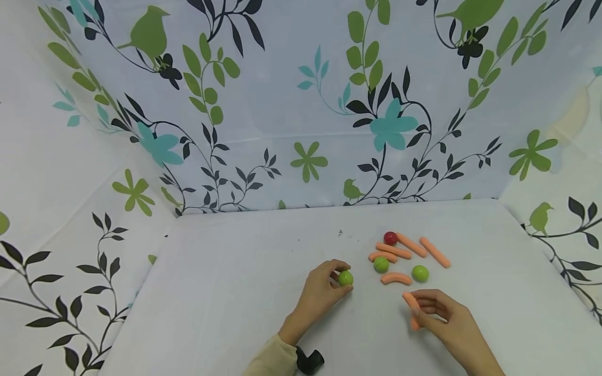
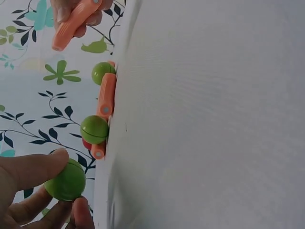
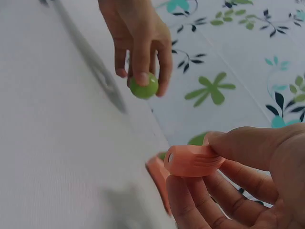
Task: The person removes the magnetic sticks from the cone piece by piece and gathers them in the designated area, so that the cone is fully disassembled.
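Left hand [image 1: 320, 292] pinches one of three green balls [image 1: 345, 278]; right hand [image 1: 447, 318] grips one of six sausages [image 1: 411, 308]

Right hand [image 1: 447, 318] covers the middle of its orange sausage piece [image 1: 411, 302]; the red ball [image 2: 86, 144] hides behind a green ball [image 2: 94, 129].

We seem to be in a makeshift recording booth, not a lived-in room: a white bench [image 1: 244, 292] is boxed in on three sides by hung sheeting [image 1: 291, 104] printed with leaves, flowers and birds, with only plastic toy food [image 1: 409, 258] laid out.
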Demonstrator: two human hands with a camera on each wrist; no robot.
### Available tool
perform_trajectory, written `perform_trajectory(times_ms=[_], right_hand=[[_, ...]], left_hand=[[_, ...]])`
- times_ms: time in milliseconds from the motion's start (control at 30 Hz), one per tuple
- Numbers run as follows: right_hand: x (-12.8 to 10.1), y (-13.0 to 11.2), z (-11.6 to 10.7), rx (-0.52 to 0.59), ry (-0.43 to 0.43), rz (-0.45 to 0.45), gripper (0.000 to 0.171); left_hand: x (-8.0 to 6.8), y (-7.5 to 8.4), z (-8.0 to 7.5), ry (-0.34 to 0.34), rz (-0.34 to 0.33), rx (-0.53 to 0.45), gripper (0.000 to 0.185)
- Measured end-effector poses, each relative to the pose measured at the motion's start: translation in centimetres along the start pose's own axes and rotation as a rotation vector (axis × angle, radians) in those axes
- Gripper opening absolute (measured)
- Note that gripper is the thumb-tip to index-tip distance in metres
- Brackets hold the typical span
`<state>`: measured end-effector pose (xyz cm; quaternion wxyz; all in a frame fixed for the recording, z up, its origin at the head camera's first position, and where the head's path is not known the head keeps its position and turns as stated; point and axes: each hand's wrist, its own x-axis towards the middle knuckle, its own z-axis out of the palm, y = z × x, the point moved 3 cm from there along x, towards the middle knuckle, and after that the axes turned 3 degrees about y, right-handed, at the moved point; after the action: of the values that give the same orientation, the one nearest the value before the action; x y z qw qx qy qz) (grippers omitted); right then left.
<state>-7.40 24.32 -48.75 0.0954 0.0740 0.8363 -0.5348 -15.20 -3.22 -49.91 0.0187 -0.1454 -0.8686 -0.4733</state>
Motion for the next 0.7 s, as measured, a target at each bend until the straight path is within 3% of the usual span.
perform_trajectory(times_ms=[133, 433, 700], right_hand=[[-0.2, 1.1, -1.5, -0.078, 0.047, 0.048, 0.055], [0.5, 2.7, -5.1, -0.249, 0.147, 0.111, 0.068], [1.3, 3.5, -6.5, -0.391, 0.210, 0.140, 0.061]], left_hand=[[0.5, 0.0, 0.3, 0.005, -0.035, 0.003, 0.036], [1.1, -0.3, 0.7, 0.006, -0.005, 0.056, 0.030], [1.0, -0.7, 0.9, -0.022, -0.021, 0.071, 0.031]])
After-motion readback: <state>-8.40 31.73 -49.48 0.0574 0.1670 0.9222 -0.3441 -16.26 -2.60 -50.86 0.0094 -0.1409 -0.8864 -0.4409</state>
